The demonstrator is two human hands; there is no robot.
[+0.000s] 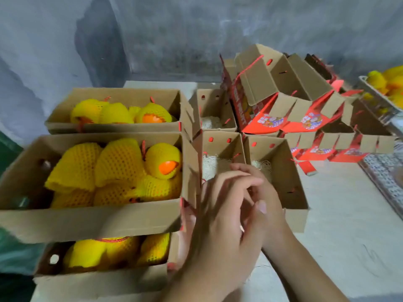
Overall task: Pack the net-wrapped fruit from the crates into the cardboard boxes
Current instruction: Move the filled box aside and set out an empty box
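Net-wrapped fruit fills three cardboard boxes at left. Beside them, the left hand and right hand overlap with relaxed fingers, holding nothing. Empty boxes stand behind, a crate far right.

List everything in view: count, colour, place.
Filled boxes: three, brown cardboard, stacked at left.
Netted fruit: many, yellow foam net over orange skin, in the filled boxes.
Open boxes: three, brown, centre, only pale shredded padding inside.
Spare boxes: a pile, red print outside, tilted and stacked behind at right.
Crate: one, far right edge, holds more yellow netted fruit.
Table: pale grey, under everything.
Wall: grey, behind.
Left hand: fingers relaxed, at the filled box's end flap; grip on it unclear.
Right hand: over the open boxes, overlapping the left hand, holding nothing visible.
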